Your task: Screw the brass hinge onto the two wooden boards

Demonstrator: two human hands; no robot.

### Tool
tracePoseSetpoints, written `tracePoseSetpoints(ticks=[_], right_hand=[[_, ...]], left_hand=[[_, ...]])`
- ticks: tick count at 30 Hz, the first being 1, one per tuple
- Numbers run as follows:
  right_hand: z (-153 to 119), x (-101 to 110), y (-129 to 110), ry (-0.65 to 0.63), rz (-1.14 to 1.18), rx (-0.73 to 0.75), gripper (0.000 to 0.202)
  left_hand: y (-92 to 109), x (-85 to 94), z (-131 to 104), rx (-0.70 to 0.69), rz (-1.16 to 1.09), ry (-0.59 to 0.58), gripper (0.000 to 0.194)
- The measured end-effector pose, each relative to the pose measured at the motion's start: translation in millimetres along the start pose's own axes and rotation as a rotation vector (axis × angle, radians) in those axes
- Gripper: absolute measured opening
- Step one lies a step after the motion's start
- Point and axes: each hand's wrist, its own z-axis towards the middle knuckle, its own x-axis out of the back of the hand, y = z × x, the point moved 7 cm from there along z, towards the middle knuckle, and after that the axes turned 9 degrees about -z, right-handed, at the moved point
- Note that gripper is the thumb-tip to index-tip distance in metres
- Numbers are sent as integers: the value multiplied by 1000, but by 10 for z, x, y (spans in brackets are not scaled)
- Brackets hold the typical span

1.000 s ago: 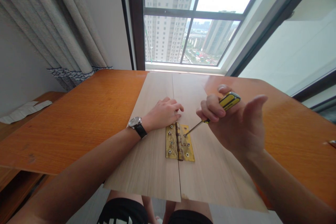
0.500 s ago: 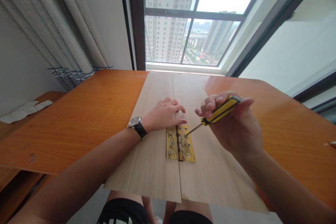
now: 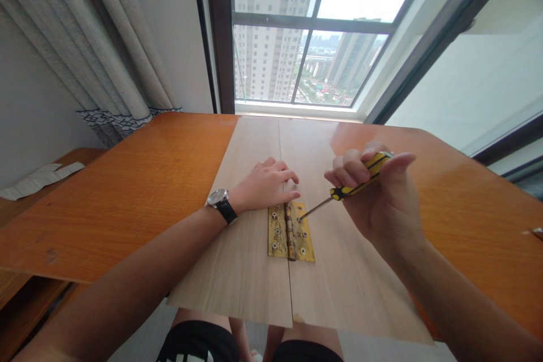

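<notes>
A worn brass hinge (image 3: 291, 233) lies across the seam between two pale wooden boards, the left board (image 3: 237, 277) and the right board (image 3: 352, 283). Several cross-head screws sit in its two leaves. My right hand (image 3: 377, 198) is closed round the handle of a yellow and black screwdriver (image 3: 345, 192). The screwdriver slants down to the left, its tip at a screw (image 3: 299, 219) in the upper part of the right leaf. Lying on the boards just above the hinge, my left hand (image 3: 269, 184) has its fingers apart and holds nothing. Its fingers reach over the seam.
The boards rest on an orange-brown wooden table (image 3: 178, 164) and overhang its front edge, above the person's legs. A small metal item (image 3: 538, 233) lies at the table's right. Behind stand a window (image 3: 314, 62) and a grey curtain (image 3: 114, 39). Pale strips (image 3: 40, 178) lie at the far left.
My right hand has turned on the screwdriver handle, with its fingers curled further round it. The tip stays at the same screw. My left hand has hardly moved.
</notes>
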Motion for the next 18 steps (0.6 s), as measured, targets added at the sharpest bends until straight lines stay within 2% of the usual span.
tracePoseSetpoints(ticks=[8, 18], right_hand=[[-66, -17, -46, -76, -122, 99, 33], [-10, 129, -74, 98, -227, 125, 29]], left_hand=[[24, 9, -6, 13, 15, -20, 29], [-6, -10, 1, -5, 9, -17, 28]])
